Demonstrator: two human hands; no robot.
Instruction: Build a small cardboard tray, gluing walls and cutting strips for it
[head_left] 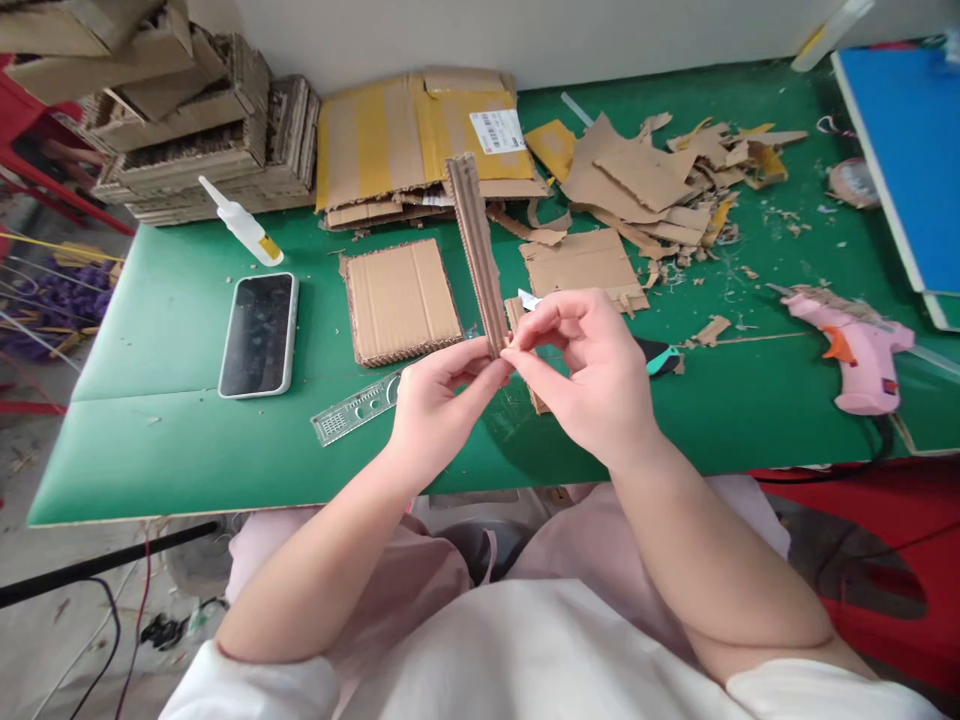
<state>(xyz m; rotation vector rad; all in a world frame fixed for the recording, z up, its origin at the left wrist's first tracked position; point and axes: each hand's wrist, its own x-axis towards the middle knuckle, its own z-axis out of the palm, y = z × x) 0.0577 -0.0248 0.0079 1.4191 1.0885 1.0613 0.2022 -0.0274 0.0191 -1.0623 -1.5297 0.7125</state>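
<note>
A narrow cardboard strip (477, 250) with its corrugated ridges showing stands up between my hands. My left hand (442, 400) grips its lower end between thumb and fingers. At that same end, my right hand (589, 370) pinches with thumb and index finger; whether it holds the strip's edge or a small bit is hard to see. Behind my hands lies a square cardboard stack (403, 300). A clear plastic ruler (356, 410) pokes out from under my left hand. Partly covered by my right hand is a cutter with a black and teal handle (662, 358).
On the green table (172, 450) lie a phone (259, 335), a glue bottle (244, 228) and a pink glue gun (862, 350). Cardboard scraps (660, 190) spread across the back right. Stacked cardboard pieces (195, 130) and a flattened box (405, 140) stand along the wall.
</note>
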